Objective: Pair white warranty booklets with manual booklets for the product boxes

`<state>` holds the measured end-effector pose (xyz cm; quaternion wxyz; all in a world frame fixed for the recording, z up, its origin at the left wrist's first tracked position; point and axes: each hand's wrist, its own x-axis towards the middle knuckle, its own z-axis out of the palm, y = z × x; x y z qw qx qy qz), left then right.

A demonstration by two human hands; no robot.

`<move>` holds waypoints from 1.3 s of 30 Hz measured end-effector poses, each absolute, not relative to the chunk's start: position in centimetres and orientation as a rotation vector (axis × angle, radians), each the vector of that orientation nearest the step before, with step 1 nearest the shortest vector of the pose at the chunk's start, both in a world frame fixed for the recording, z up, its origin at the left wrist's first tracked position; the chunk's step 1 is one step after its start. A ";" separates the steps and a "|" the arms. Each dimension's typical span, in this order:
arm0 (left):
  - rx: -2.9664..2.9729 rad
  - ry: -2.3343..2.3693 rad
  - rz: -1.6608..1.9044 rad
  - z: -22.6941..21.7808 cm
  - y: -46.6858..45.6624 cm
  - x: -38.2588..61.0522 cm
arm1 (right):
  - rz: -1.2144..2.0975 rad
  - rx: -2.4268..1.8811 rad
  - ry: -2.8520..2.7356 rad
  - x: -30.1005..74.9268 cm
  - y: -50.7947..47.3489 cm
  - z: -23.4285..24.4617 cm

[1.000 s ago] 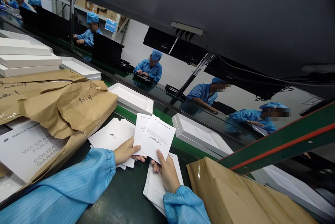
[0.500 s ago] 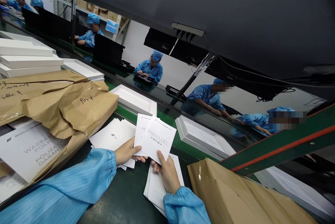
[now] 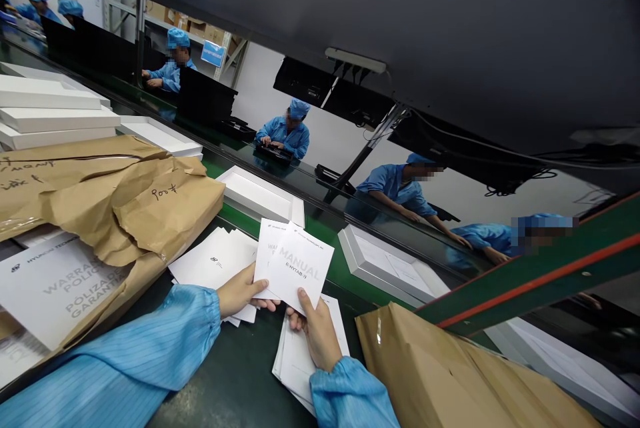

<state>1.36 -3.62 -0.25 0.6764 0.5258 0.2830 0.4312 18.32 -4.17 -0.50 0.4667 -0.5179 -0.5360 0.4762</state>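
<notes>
Between thumb and fingers, my left hand (image 3: 243, 291) grips a white warranty booklet (image 3: 267, 249). My right hand (image 3: 320, 328) pinches the lower edge of a white manual (image 3: 305, 267), which overlaps the warranty booklet's right side. Both face up, with their printed covers showing. Below and left of them, a loose stack of white booklets (image 3: 213, 258) lies on the dark green work surface (image 3: 225, 375), partly behind my left hand. Under my right hand is another pile of white booklets (image 3: 295, 361), partly covered by the hand and sleeve.
A torn brown paper package (image 3: 165, 208) with warranty sheets (image 3: 65, 288) lies at left, another brown package (image 3: 425, 368) at right. Open white boxes (image 3: 263, 195) line the green conveyor (image 3: 315, 225). White box parts (image 3: 55, 118) are stacked far left. Co-workers (image 3: 285, 131) sit across the line.
My hands and the two booklets stay nearly as they were. The view has shifted slightly, and the open boxes on the conveyor have moved a little to the right.
</notes>
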 end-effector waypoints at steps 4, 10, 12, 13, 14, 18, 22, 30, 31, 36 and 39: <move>1.173 0.628 0.972 -0.3 -3.6 1.4 | 1.170 -1.262 -1.320 18.4 -4.1 -0.5; 1.164 0.642 0.963 -0.3 -3.5 1.4 | 1.175 -1.285 -1.300 18.3 -4.1 -0.5; 1.157 0.647 0.961 -0.3 -3.5 1.4 | 1.175 -1.275 -1.313 18.3 -4.1 -0.5; 1.152 0.649 0.961 -0.4 -3.5 1.5 | 1.175 -1.268 -1.319 18.3 -4.1 -0.5; 1.147 0.653 0.964 -0.4 -3.5 1.5 | 1.175 -1.262 -1.323 18.3 -4.1 -0.5; 1.140 0.655 0.969 -0.5 -3.5 1.6 | 1.172 -1.246 -1.318 18.4 -4.0 -0.7; 1.131 0.690 0.960 -0.2 -3.8 1.6 | 1.166 -1.240 -1.297 18.3 -4.0 -0.8; 1.200 0.725 1.031 -0.5 -3.8 1.8 | 1.155 -1.237 -1.312 18.0 -4.4 -0.6; 1.218 0.759 1.043 -0.5 -3.8 1.9 | 1.160 -1.234 -1.306 18.0 -4.4 -0.5; 1.321 0.990 1.125 0.2 -3.4 1.5 | 1.216 -1.193 -1.206 18.1 -4.2 -0.6; 1.353 1.123 1.351 1.6 -1.3 0.8 | 1.244 -1.129 -1.087 18.2 -4.2 -0.4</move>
